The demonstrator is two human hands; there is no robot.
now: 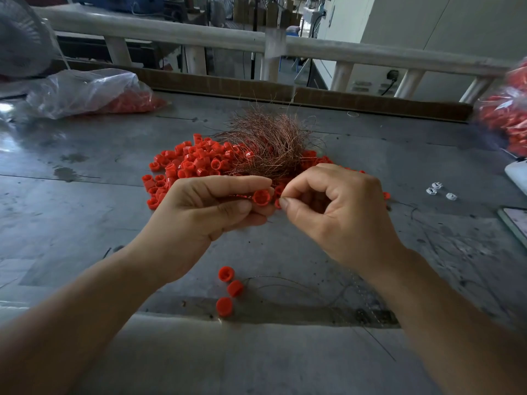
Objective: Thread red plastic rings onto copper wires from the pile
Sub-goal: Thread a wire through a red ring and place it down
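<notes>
In front of the pile [196, 163] of red rings, the left hand [205, 206] gripped one ring [261, 197] in curled fingers, its opening facing the right hand [336, 212], likely to take a wire. The right fingers [288, 203] pinched together just beside it, apparently on a wire too thin to see. Copper wires [271, 141] lay atop the pile.

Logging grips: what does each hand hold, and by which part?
Left hand pinches a red ring by its side; right hand pinches something too thin to tell.

red plastic rings [196, 162], copper-brown wires [268, 143], grey table [85, 212], clear bag [82, 91], small white pieces [440, 191]
</notes>
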